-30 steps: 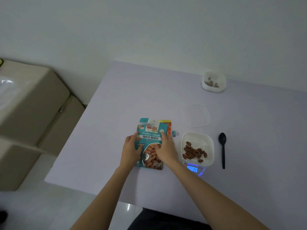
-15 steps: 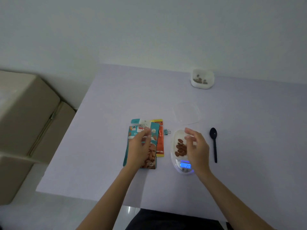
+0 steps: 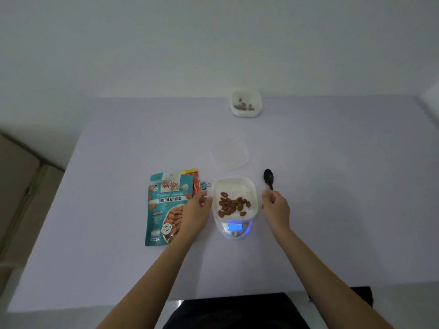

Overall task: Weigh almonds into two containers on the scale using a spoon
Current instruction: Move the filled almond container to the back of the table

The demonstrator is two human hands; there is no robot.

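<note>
A white square container (image 3: 252, 186) with several almonds (image 3: 231, 205) sits on a small scale (image 3: 235, 230) whose blue display is lit. My left hand (image 3: 197, 210) hovers open at the container's left side, over the edge of a teal roasted-almonds bag (image 3: 164, 205) lying flat. My right hand (image 3: 276, 208) is open at the container's right side, its fingers over the handle of a black spoon (image 3: 268, 177) that lies on the table. A second white container (image 3: 245, 103) with a few almonds stands far back.
A clear lid (image 3: 230, 153) lies behind the scale. An orange packet (image 3: 195, 184) and a small binder clip (image 3: 204, 185) lie by the bag's top right. The lilac table (image 3: 107, 257) ends near my body; beige furniture (image 3: 16, 198) stands on the left.
Both hands left the almond bag. My right hand crossed over the scale to the container's right side; my left hand moved to its left side. The bag now lies flat.
</note>
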